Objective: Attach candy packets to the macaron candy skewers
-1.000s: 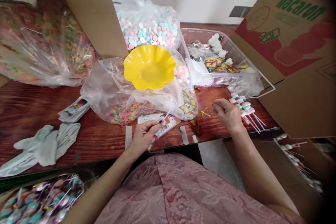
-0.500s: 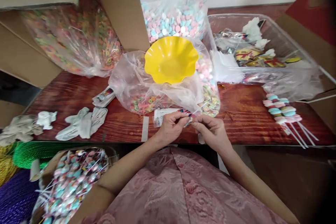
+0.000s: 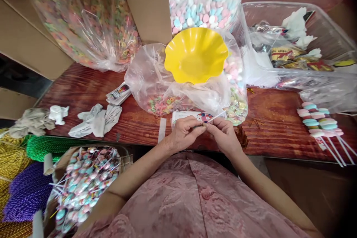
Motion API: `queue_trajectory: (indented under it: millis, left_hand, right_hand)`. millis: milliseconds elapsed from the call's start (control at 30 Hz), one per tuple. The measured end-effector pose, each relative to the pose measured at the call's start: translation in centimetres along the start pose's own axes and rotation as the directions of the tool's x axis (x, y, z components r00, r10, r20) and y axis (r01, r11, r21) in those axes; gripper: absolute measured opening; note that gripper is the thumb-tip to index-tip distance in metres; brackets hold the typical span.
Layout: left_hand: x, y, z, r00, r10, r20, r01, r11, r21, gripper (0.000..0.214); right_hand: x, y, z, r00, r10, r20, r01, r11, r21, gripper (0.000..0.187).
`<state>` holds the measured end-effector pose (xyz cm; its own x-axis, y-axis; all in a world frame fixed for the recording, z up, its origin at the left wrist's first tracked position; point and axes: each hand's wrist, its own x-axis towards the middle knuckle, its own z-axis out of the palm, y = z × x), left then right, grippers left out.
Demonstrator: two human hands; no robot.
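Note:
My left hand (image 3: 185, 133) and my right hand (image 3: 223, 135) meet at the near edge of the wooden table (image 3: 273, 126), both pinched on a small printed candy packet (image 3: 205, 117) with a white stick poking out to the right. Just beyond them lies a clear bag of coloured ring candies (image 3: 161, 100). A yellow scalloped bowl (image 3: 196, 55) rests on top of that bag.
A bag of pink and blue candies (image 3: 203, 3) stands behind. A clear tray (image 3: 329, 26) of wrappers is at the right, finished candy skewers (image 3: 318, 121) beside it. White gloves (image 3: 96, 121) lie at the left. A box of wrapped lollipops (image 3: 83, 182) sits below.
My right hand came in from the right side of the table and joined the left hand on the packet. The view swung left and down.

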<state>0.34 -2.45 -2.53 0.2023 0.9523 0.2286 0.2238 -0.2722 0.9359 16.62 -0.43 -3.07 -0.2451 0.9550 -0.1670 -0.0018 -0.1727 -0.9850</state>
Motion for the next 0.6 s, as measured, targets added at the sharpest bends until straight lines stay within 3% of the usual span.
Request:
queue_trajectory:
  millis: [300,433,500,567,600]
  left_hand:
    - [0.6,-0.6,0.1,0.984,-0.177,-0.003,0.169,0.948,-0.27,0.02]
    - [0.9,-0.5,0.6,0.979,-0.202,-0.005,0.192,0.936,-0.295,0.019]
    - [1.1,-0.4,0.9,0.98,-0.197,-0.027,0.182,0.943,-0.277,0.02]
    - [1.2,-0.3,1.1,0.983,-0.175,-0.056,0.157,0.957,-0.243,0.021]
    - [1.3,-0.3,1.2,0.985,-0.157,-0.068,0.138,0.965,-0.222,0.021]
  right_hand:
    - [-0.6,0.4,0.7,0.999,-0.051,-0.014,0.052,0.997,0.054,0.037]
    - [-1.1,0.4,0.2,0.986,-0.109,-0.123,0.121,0.988,0.095,0.033]
    - [-1.1,0.4,-2.0,0.942,-0.207,-0.264,0.215,0.977,0.002,0.03]
    - [-1.1,0.3,-5.4,0.853,-0.327,-0.407,0.242,0.938,-0.247,0.025]
    - [-1.1,0.2,-7.3,0.809,-0.383,-0.445,0.189,0.887,-0.42,0.022]
